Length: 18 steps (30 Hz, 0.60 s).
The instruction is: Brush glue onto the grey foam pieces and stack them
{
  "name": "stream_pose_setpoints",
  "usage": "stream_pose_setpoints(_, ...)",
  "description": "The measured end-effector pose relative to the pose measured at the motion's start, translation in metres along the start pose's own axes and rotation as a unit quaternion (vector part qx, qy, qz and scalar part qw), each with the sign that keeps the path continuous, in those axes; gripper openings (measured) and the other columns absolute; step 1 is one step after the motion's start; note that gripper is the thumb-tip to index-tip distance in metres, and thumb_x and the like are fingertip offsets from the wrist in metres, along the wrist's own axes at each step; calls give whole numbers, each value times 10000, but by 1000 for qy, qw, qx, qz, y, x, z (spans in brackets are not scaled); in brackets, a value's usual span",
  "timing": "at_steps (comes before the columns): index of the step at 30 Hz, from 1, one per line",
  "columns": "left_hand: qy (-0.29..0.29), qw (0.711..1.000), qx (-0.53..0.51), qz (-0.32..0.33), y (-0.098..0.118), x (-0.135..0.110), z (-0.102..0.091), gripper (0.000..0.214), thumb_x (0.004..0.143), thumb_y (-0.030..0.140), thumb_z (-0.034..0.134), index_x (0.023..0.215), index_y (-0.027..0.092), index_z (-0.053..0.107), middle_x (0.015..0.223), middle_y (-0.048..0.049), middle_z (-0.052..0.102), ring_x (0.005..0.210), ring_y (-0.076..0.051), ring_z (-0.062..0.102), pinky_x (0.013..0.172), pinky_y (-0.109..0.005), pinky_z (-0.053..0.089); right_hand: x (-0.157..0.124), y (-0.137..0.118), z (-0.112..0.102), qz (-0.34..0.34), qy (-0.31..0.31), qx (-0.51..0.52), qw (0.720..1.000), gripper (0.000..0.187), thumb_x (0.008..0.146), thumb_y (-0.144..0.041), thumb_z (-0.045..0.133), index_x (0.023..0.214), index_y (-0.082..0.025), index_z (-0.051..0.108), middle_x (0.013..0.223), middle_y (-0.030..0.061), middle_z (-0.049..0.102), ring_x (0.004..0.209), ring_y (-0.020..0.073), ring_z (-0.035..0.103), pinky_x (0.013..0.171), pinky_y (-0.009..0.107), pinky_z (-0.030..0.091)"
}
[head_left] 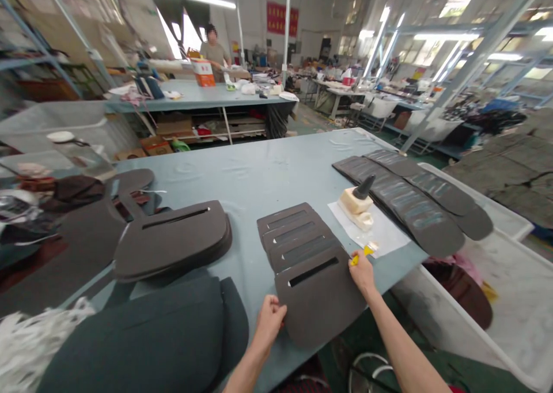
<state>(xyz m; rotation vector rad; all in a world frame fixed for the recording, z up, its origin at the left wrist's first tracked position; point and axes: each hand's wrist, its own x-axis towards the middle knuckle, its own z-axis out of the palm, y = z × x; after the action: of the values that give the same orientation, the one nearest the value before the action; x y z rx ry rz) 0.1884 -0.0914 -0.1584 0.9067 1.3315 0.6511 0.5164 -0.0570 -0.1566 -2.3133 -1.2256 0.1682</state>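
Note:
In front of me lies a dark brown panel (322,312) with rounded corners and a long slot. It overlaps a row of similar slotted panels (298,231) behind it. My left hand (271,317) is closed, its fingers pinching the panel's left edge. At the right edge, my right hand (362,276) is closed around a small yellow brush (367,250), its bristles pointing away from me. Beyond the brush, a cream-coloured container (355,203) with a black nozzle stands on a white sheet (389,240).
On the left are a stack of slotted brown panels (173,240), dark green pieces (142,329) and white strips (37,347). More panels with glossy streaks (415,208) overlap at the table's right. White bins (484,318) adjoin that edge. A person (213,50) stands behind another table.

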Motion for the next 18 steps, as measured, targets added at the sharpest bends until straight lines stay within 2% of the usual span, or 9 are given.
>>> stream_pose_setpoints(3, 79, 995, 56, 34, -2, 9, 20, 361, 647, 427, 588, 879, 222, 403, 552, 93, 447, 506, -120, 478, 548, -238, 368, 21, 15, 5, -18, -14, -4, 1000, 198, 731, -231, 435, 909, -198, 515, 699, 21, 530, 621, 189, 492, 606, 289, 327)
stream_pose_setpoints(7, 129, 983, 113, 67, 3, 7, 38, 411, 701, 401, 529, 1037, 207, 393, 611, 72, 476, 561, -150, 522, 613, -274, 389, 41, 27, 17, -50, -28, -4, 998, 199, 741, -174, 431, 920, -183, 520, 680, 13, 506, 619, 174, 474, 585, 272, 293)
stream_pose_setpoints(12, 131, 966, 207, 79, 3, 0, 57, 526, 789, 345, 404, 1272, 183, 273, 669, 46, 483, 620, -178, 556, 665, -319, 410, 53, 32, 26, -42, -62, -45, 996, 194, 763, -121, 445, 936, -172, 518, 665, -5, 479, 601, 137, 441, 565, 247, 256)
stream_pose_setpoints(16, 119, 954, 264, 77, -4, 1, 63, 537, 824, 318, 346, 1348, 230, 266, 737, 9, 535, 708, -195, 585, 752, -368, 434, 46, 30, 18, -48, -70, -62, 994, 202, 763, -126, 449, 943, -176, 525, 718, 16, 515, 639, 139, 490, 572, 242, 297)
stream_pose_setpoints(18, 122, 955, 266, 49, -3, 1, 59, 526, 838, 333, 364, 1355, 266, 298, 838, -24, 593, 832, -212, 601, 820, -386, 444, 43, 22, 11, -48, -61, -51, 996, 194, 750, -166, 452, 916, -202, 544, 725, 28, 529, 641, 155, 530, 557, 254, 334)
